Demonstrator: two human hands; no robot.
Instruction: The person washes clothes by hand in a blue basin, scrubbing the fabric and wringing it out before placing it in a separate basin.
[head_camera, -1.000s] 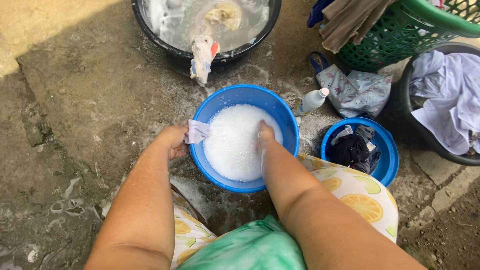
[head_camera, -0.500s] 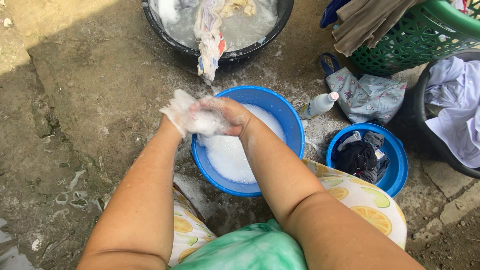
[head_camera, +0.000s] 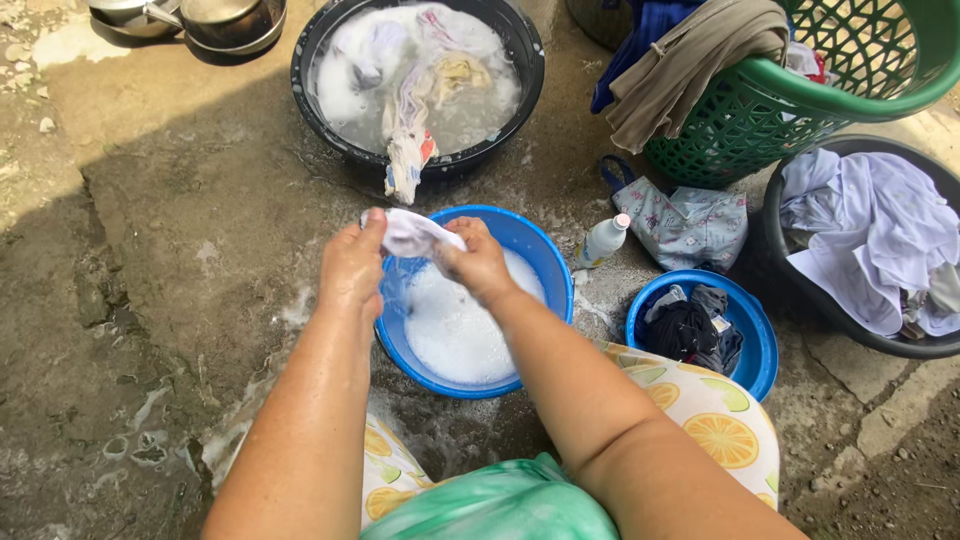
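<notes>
Where suds fill basin (head_camera: 545, 262): white bottle (head_camera: 600, 241) beside.

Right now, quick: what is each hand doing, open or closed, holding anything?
Left hand: closed on one end of the small white wet cloth, above the blue soapy basin.
Right hand: closed on the same cloth's other end.

Daylight, bright; sunlit ground (head_camera: 60, 150) at 10 o'clock, broad soft shadow over centre. Focus sharp, no blur; glare at 3 o'clock.
</notes>
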